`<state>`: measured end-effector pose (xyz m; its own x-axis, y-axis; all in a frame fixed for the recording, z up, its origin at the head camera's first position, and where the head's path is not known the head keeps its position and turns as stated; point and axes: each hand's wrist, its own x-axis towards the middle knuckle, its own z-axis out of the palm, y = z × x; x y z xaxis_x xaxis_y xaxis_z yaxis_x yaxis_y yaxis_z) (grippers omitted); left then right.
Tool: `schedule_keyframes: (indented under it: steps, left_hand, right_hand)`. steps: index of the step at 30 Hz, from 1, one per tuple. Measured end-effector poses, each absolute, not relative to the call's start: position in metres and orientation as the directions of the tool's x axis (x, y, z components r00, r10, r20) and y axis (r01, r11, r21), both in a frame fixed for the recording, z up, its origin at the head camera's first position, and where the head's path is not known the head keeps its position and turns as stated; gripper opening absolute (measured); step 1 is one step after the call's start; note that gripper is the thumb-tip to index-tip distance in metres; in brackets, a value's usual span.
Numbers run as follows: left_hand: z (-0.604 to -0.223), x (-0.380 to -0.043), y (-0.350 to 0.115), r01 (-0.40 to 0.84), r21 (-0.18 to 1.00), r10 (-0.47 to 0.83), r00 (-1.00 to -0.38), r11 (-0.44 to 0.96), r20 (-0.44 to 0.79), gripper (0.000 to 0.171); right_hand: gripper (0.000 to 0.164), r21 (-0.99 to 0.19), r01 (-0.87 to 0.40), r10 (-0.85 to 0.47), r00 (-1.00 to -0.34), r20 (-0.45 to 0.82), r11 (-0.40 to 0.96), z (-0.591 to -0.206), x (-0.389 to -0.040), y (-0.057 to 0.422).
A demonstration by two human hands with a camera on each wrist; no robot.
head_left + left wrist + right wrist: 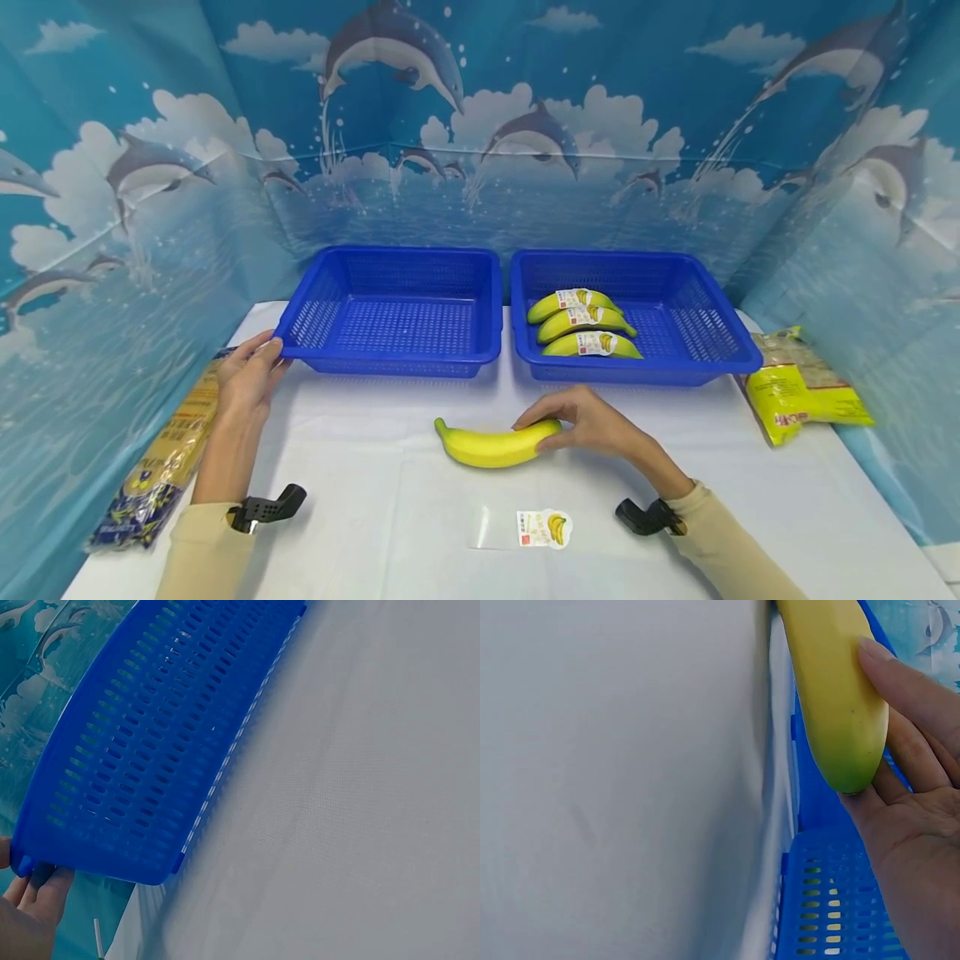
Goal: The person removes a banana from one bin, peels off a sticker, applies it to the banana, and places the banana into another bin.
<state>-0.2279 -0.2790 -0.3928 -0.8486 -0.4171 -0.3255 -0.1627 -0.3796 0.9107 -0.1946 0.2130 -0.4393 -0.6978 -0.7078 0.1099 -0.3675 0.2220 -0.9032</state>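
Note:
My left hand (247, 375) pinches the front left corner of an empty blue plastic basket (401, 367); the left wrist view shows fingers (52, 894) under the rim and part of the thumb at its side. With my right hand (592, 421) I grip the right end of a yellow banana (487, 448), whose green stem points left. The right wrist view shows the banana's greenish blunt tip (847, 769) near my palm. In front of it, a banana label (543, 529) lies on the white table beside a clear piece of film (491, 527).
A second blue basket (645, 372) stands to the right, with three labelled bananas (588, 321) at its left side. A yellow and clear packet (806, 392) lies at the right, a long golden packet (168, 454) at the left. A dolphin-print curtain (480, 200) surrounds the table.

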Motion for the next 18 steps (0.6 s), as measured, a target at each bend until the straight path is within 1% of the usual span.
schedule_keyframes:
  steps: [5, 11, 18]
  left_hand:
    - [-0.3923, -0.2274, -0.2791, -0.159, 0.91, -0.415, -0.85, -0.383, -0.324, 0.051]
    - [-0.3919, -0.2278, -0.2787, -0.169, 0.911, -0.415, -0.848, -0.375, -0.329, 0.051]
    - [-0.3919, -0.2257, -0.2817, -0.156, 0.908, -0.399, -0.86, -0.389, -0.319, 0.053]
  right_hand:
    - [0.04, -0.901, -0.349, -0.704, -0.707, 0.073, 0.258, -0.4416, -0.1959, 0.2136]
    - [0.04, -0.887, -0.359, -0.705, -0.707, 0.057, 0.289, -0.4437, -0.1974, 0.2156]
    - [0.039, -0.893, -0.363, -0.714, -0.697, 0.07, 0.267, -0.4466, -0.1984, 0.2148]
